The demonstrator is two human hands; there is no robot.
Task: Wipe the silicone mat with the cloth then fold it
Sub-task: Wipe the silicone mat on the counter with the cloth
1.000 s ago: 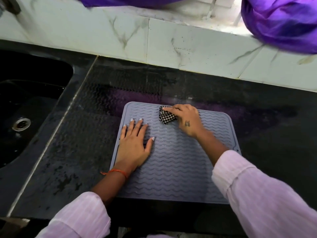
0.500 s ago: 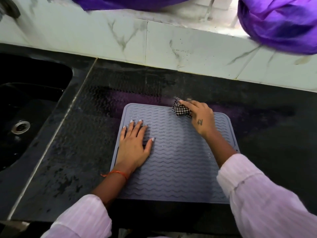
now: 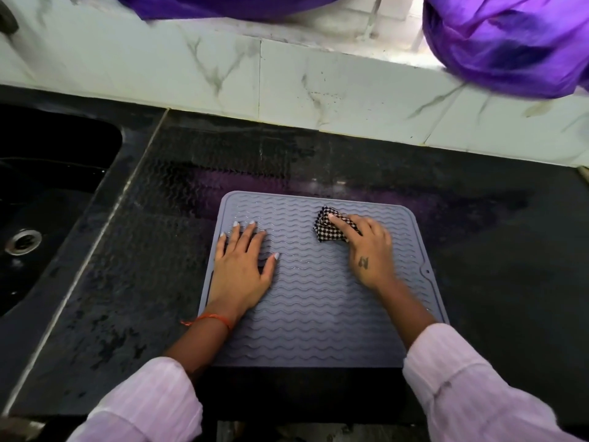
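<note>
The silicone mat (image 3: 322, 301) lies flat on the black table (image 3: 497, 250), its near edge flush with the table's front edge at 6 o'clock. Its far edge runs parallel to the tiled backsplash (image 3: 318, 90), with a band of bare, wet-looking table between them at 12 o'clock. Bare table also extends from the mat's 3 o'clock edge to the frame border.

The left hand (image 3: 242, 269) rests palm down on the mat's 9 o'clock portion, fingers (image 3: 251, 232) straight and slightly spread, grasping nothing; the little finger sits just inside the mat's raised left rim.

The right hand (image 3: 369, 250) presses the checkered cloth (image 3: 328, 229) onto the mat at roughly 1 o'clock of the mat's centre. Its fingers curl over the bunched cloth and grasp it, the index finger lying across the top. The cloth sits inside the far rim, not touching it.

A sink (image 3: 47, 199) occupies the 9 o'clock side, separated from the mat by a strip of table. Purple fabric (image 3: 510, 36) hangs at 1 o'clock, above the backsplash.
</note>
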